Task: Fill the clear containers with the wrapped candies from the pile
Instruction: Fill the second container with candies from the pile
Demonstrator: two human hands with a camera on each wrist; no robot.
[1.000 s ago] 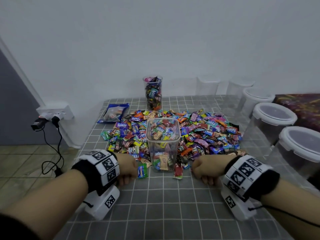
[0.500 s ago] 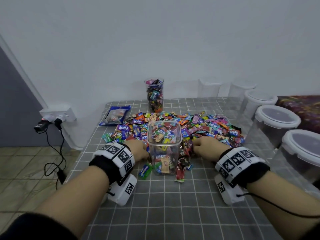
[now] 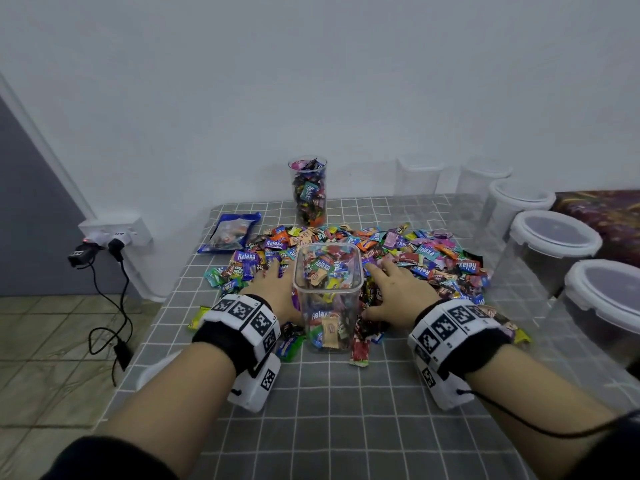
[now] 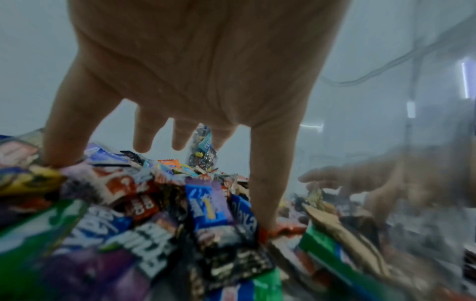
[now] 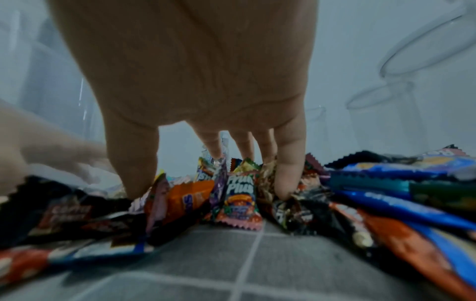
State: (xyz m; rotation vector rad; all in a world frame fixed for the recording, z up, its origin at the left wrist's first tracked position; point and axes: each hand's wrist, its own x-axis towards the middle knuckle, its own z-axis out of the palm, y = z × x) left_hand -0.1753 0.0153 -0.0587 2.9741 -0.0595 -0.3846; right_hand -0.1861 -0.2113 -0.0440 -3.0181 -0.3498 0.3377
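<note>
Candies [image 3: 408,251] lie in a broad heap across the middle of the head view, on a grey checked tablecloth [image 3: 329,410], and the square clear container [image 3: 327,296] stands at the heap's near edge, already more than half full. Left hand [image 3: 273,289] rests palm down on the wrappers just left of that container, right hand [image 3: 394,292] just right of it. Both are spread, not pinching: in the left wrist view the fingers [image 4: 268,183] splay apart with the outer tips sunk into the pile, and in the right wrist view the fingertips [image 5: 288,183] dig in behind a pink fruit candy [image 5: 239,199].

These sweets should be light, loose and slippery in their crinkly film, so single picks would be slow; raking a bunch together and cupping it from below with curled fingers looks the better hold. Strays will likely slide off the sides of a scoop.

A tall round jar [image 3: 309,192] at upper centre is full. Lidded tubs [image 3: 554,244] line the right edge, empty as far as can be seen, and a blue bag [image 3: 230,232] lies at the heap's upper left.
</note>
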